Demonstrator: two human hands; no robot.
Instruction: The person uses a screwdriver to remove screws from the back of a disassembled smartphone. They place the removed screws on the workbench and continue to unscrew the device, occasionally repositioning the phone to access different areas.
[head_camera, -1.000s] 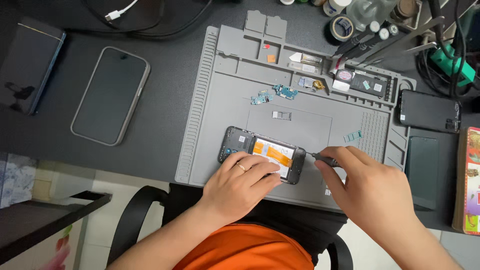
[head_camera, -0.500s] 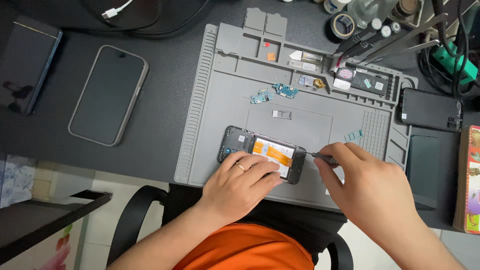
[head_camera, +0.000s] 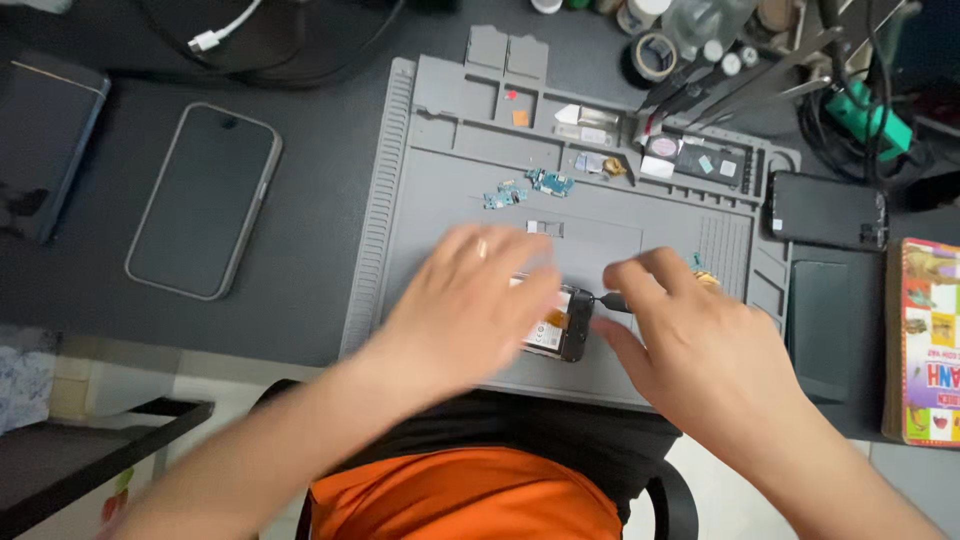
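The left hand (head_camera: 470, 305), blurred and flat with fingers spread, covered the opened phone (head_camera: 558, 325) on the mat (head_camera: 440, 160). At its 3 o'clock, the right hand (head_camera: 690, 335) pinched a thin tool (head_camera: 607, 299).

An opened phone (head_camera: 556, 325) is laid flat on the grey mat (head_camera: 440, 180). Its orange inner part is exposed. Most of it is covered.
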